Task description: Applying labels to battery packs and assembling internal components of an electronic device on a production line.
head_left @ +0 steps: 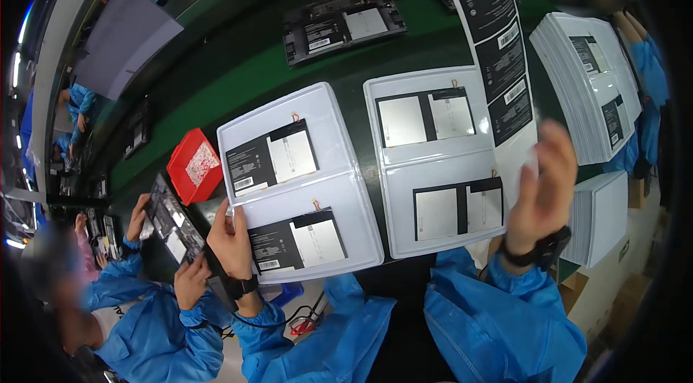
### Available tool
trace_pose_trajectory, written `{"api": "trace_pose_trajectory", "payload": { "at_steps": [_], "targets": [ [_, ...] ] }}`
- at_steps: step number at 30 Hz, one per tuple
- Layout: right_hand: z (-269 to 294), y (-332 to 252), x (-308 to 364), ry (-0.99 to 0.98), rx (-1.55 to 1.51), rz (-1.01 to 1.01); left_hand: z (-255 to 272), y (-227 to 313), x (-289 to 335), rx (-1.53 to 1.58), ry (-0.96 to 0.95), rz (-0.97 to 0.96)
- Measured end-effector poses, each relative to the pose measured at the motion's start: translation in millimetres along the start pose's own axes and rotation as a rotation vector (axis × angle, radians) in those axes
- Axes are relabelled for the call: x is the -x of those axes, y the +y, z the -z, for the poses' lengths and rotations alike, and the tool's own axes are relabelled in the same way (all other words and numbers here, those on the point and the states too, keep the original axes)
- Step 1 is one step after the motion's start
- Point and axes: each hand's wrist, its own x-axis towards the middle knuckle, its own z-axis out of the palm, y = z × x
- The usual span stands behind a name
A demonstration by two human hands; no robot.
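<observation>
My left hand point(229, 242) grips the left edge of a white plastic tray point(345, 166), its fingers closed at the rim. Two flat battery packs lie in that tray, an upper one point(294, 154) and a lower one point(317, 240), each with a black label on its left cell and a bare silver right cell. A second white tray point(401, 159) holds two packs with silver cells, one above point(403, 122) and one below point(437, 214). My right hand point(541, 195), slightly blurred, hovers by the lower end of a strip of black labels point(503, 58), thumb and fingers apart.
A red bin point(195, 166) of small white pieces stands left of the trays. Beyond lies an open device chassis point(345, 22) on the green bench. Stacked white trays point(577, 94) stand at right. At left, a co-worker's hands point(191, 280) hold another device point(173, 220).
</observation>
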Motion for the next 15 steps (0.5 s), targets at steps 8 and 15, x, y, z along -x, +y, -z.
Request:
{"api": "trace_pose_trajectory", "payload": {
  "at_steps": [8, 15],
  "targets": [
    [68, 68, 38, -0.473, -0.341, -1.060, -21, 79, 23, 0.027, -0.052, -0.472],
    [110, 23, 91, -0.523, -0.656, -1.129, -116, 208, 112, 1.274, -1.090, -0.195]
  ]
}}
